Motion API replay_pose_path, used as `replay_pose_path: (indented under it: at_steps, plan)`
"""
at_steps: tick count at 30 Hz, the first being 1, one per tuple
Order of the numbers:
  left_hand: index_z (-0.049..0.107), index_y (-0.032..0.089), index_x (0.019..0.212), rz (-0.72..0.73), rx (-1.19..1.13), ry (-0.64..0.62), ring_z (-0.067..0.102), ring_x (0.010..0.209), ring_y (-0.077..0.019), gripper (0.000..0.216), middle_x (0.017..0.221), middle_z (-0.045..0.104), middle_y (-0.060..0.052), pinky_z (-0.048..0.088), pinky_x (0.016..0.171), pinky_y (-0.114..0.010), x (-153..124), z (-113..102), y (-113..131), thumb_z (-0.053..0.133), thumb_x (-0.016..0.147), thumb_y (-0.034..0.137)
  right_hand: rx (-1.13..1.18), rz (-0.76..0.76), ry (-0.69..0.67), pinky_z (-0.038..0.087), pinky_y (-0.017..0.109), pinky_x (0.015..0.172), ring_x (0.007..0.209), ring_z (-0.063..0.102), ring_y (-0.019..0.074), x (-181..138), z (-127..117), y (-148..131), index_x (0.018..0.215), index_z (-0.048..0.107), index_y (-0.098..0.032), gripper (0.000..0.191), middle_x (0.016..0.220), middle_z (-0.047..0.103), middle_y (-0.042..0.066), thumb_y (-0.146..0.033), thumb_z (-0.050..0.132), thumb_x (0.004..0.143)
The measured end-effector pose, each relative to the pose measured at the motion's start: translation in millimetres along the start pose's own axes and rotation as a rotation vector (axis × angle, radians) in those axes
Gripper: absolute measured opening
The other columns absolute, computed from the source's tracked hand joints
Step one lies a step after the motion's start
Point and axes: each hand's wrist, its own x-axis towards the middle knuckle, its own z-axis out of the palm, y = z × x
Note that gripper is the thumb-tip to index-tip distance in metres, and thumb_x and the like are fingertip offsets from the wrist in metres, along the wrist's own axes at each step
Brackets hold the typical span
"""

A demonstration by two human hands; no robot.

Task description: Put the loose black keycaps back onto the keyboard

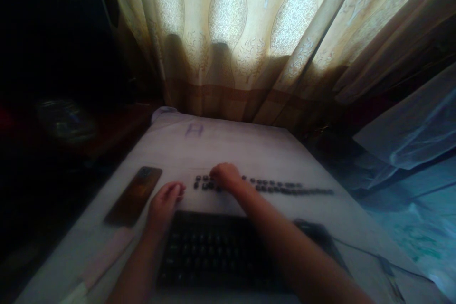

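Note:
Two rows of small dark keycaps (274, 189) run across the pale cloth beyond a black keyboard (210, 249). My right hand (226, 175) reaches over the left part of these rows, its fingers bent down among the keycaps and closed together. Its fingertips are hidden, so whatever they pinch does not show. Just left of the rows' end, my left hand (170, 195) hovers near the cloth with curled fingers drawn together. Any small thing in it is too blurred to make out. My right forearm crosses above the keyboard and covers part of it.
A phone (135, 195) lies left of my left hand, and a pinkish strip (109, 255) lies nearer me. Right of the keyboard is a dark object (317, 235) with a cable (366, 252) close by. Patterned curtains (228, 33) hang behind the cloth-covered surface (242, 145).

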Motion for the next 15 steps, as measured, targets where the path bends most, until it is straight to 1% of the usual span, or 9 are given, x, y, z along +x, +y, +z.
replay_pose_path:
  at_steps: [6, 10, 13, 15]
  plan:
    - [0.07, 0.016, 0.084, 0.007, -0.011, 0.007, 0.068, 0.078, -0.0218, 0.06, 0.084, 0.073, -0.009, 0.056, 0.071, -0.034, -2.5, 0.1, 1.4, 0.076, 0.054, 0.068, 0.043, -0.002, 0.044, 0.046, 0.029, 0.082, 0.098, 0.067, 0.022, -10.5, -2.4, -5.4, 0.1, 0.077, -0.027, 0.023, 0.104, 0.075, 0.007, -0.027, 0.057, 0.089]
    - [0.069, 0.016, 0.08, 0.033, -0.022, 0.028, 0.067, 0.075, -0.0217, 0.057, 0.082, 0.073, -0.008, 0.056, 0.069, -0.035, -1.7, 4.3, 6.7, 0.076, 0.054, 0.066, 0.077, 0.02, 0.114, 0.044, 0.029, 0.083, 0.1, 0.065, 0.0212, -23.1, -1.4, -11.0, 0.105, 0.075, -0.025, 0.028, 0.105, 0.074, 0.007, -0.028, 0.05, 0.094]
    - [0.068, 0.017, 0.078, 0.091, -0.032, 0.081, 0.066, 0.075, -0.0208, 0.051, 0.079, 0.071, -0.006, 0.055, 0.072, -0.035, -3.3, 8.1, 23.2, 0.074, 0.057, 0.063, 0.103, 0.03, 0.147, 0.043, 0.029, 0.084, 0.1, 0.063, 0.0204, -31.9, 3.3, -16.8, 0.107, 0.074, -0.025, 0.027, 0.105, 0.074, 0.006, -0.03, 0.049, 0.096]
    - [0.068, 0.019, 0.078, 0.157, -0.038, 0.126, 0.065, 0.077, -0.0198, 0.045, 0.078, 0.069, -0.003, 0.054, 0.077, -0.035, -12.4, 5.5, 40.4, 0.07, 0.064, 0.061, 0.124, 0.015, 0.165, 0.042, 0.029, 0.085, 0.1, 0.062, 0.0203, -35.6, 7.2, -21.9, 0.108, 0.073, -0.026, 0.026, 0.105, 0.073, 0.006, -0.03, 0.051, 0.095]
